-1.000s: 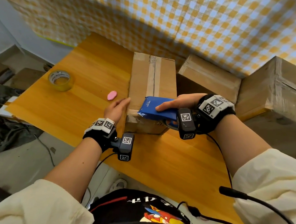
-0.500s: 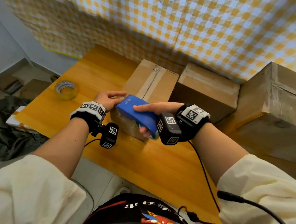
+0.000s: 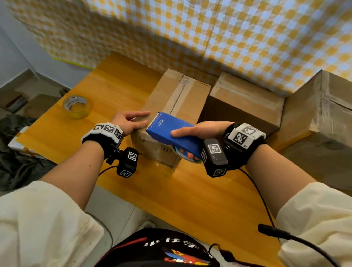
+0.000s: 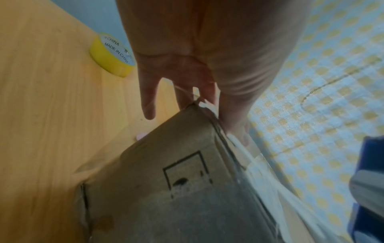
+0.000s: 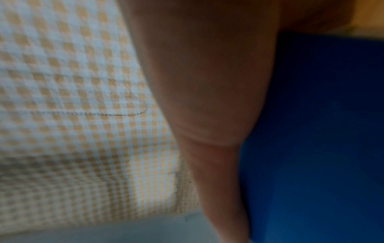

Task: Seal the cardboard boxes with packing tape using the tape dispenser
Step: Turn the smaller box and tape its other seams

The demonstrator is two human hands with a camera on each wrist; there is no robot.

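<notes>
A long cardboard box (image 3: 175, 102) lies on the wooden table (image 3: 196, 196), taped along its top seam. My right hand (image 3: 194, 133) grips the blue tape dispenser (image 3: 170, 132), whose front edge rests on the near end of the box top. My left hand (image 3: 128, 120) holds the near left corner of the box (image 4: 166, 172), thumb on top, fingers (image 4: 148, 102) straight down the left side. Clear tape (image 4: 255, 166) runs over the near top edge. In the right wrist view a finger (image 5: 207, 115) lies against the blue dispenser (image 5: 322, 131).
A yellow tape roll (image 3: 77, 106) lies at the table's left; it shows again as the tape roll (image 4: 110, 55) behind my fingers. A second box (image 3: 245, 101) stands behind right, a large box (image 3: 335, 119) farther right. A checked cloth (image 3: 203, 27) hangs behind. A cable (image 3: 257, 194) crosses the table.
The box has turned to point away and right. The dispenser has moved from the box's near right end onto its near top edge. My left hand went from the side to the corner.
</notes>
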